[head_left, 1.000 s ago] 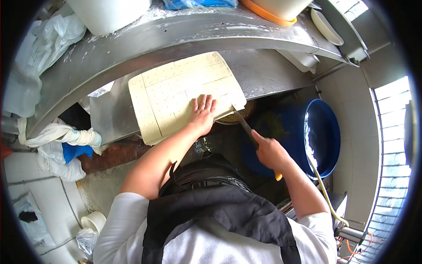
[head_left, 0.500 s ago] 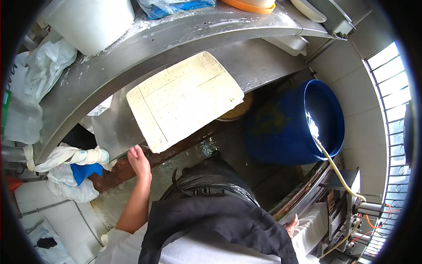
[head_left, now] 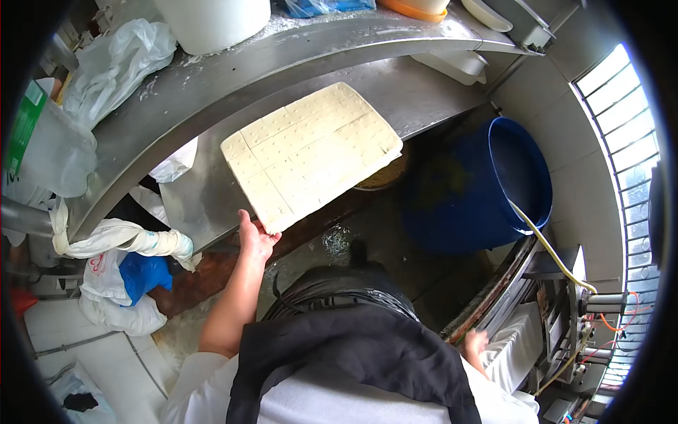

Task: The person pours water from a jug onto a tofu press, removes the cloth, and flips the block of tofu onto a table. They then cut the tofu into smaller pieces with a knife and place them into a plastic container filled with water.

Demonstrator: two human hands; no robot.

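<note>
A thick, pale cream rectangular slab [head_left: 314, 152], dimpled and scored with straight lines, lies tilted across the lower metal shelf, its near side overhanging the shelf's front edge. My left hand [head_left: 257, 240] is palm up at the slab's near-left corner. Its thumb stands apart, pointing upward, and its fingertips reach in at the corner's underside, partly hidden by it. Low on the right, away from the slab, hangs my right hand [head_left: 474, 342], beside a white cloth-like sheet [head_left: 513, 346] on a metal frame. Its fingers are small and blurred.
A large blue barrel [head_left: 480, 184] with a yellowish hose [head_left: 544, 244] over its rim stands right of the shelf. A round pan [head_left: 385, 175] sits behind the slab. The curved upper counter [head_left: 304, 60] carries a white bucket [head_left: 212, 21]. Knotted cloth [head_left: 141, 240] and bags hang left.
My left hand has moved forward and right to the slab's near corner. My right hand has shifted slightly up at the right side. The whole view has turned a little.
</note>
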